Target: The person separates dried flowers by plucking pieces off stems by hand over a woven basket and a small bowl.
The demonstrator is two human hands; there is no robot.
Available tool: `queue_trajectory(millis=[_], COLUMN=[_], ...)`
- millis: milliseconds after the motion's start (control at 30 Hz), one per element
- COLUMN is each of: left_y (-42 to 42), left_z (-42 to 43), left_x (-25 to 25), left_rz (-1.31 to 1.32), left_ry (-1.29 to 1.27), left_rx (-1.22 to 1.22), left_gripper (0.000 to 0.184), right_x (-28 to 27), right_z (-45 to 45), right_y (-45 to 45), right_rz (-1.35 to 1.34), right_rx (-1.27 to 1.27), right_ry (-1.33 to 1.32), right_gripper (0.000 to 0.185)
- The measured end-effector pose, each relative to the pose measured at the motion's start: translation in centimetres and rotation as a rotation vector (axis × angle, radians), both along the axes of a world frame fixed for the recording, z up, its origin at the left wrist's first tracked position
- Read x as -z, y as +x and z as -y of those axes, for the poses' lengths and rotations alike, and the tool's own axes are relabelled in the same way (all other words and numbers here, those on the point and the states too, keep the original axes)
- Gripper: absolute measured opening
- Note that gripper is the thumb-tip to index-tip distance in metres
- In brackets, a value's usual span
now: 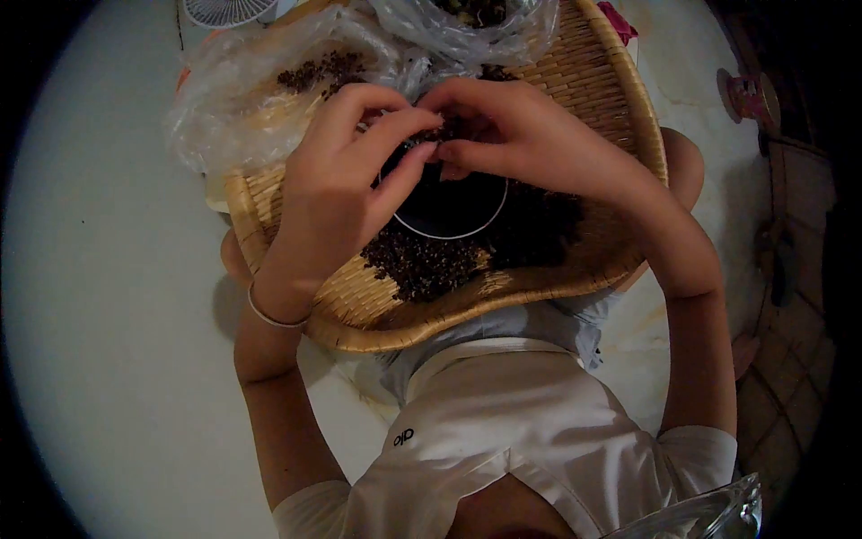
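My left hand (337, 171) and my right hand (516, 130) meet above a dark round bowl with a thin pale rim (451, 237). Both are closed in a pinch, thumbs and fingertips almost touching, around a small clump of dark dried plant bits (429, 136). My fingers partly hide the clump. Beneath them, the bowl stands in a shallow woven tray (377, 340) across my lap. Heaps of dark, crumbly dried bits (422, 269) lie in the tray in front of the bowl and to its right.
A clear plastic bag (233, 117) with dark clusters (319, 72) spreads over the tray's far left side. Another clear bag (530, 31) holds greenish-brown pieces at the back. A white fan (229, 9) stands at the far left, and a pink spool-like object (752, 97) lies on the floor at right.
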State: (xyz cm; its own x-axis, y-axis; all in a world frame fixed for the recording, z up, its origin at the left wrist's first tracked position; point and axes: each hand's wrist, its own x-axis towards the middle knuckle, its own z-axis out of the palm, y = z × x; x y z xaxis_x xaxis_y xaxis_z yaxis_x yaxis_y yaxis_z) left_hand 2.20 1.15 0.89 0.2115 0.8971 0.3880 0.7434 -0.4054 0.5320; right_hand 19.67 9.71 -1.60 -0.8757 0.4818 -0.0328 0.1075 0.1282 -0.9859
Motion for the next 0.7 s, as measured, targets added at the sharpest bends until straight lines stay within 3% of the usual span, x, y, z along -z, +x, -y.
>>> queue_trajectory(millis=[333, 700], left_y=[-0.13, -0.23], left_z=[0.29, 0.32], left_x=[0.23, 0.10], left_rz=[0.060, 0.094], left_ry=[-0.070, -0.081], left_rx=[-0.015, 0.002], left_gripper=[0.021, 0.022], right_x=[0.29, -0.11], right_z=[-0.11, 0.06], right_y=[0.03, -0.09], right_rz=[-0.018, -0.006], right_rx=[-0.046, -0.036], right_ry=[-0.146, -0.108], right_gripper=[0.026, 0.026])
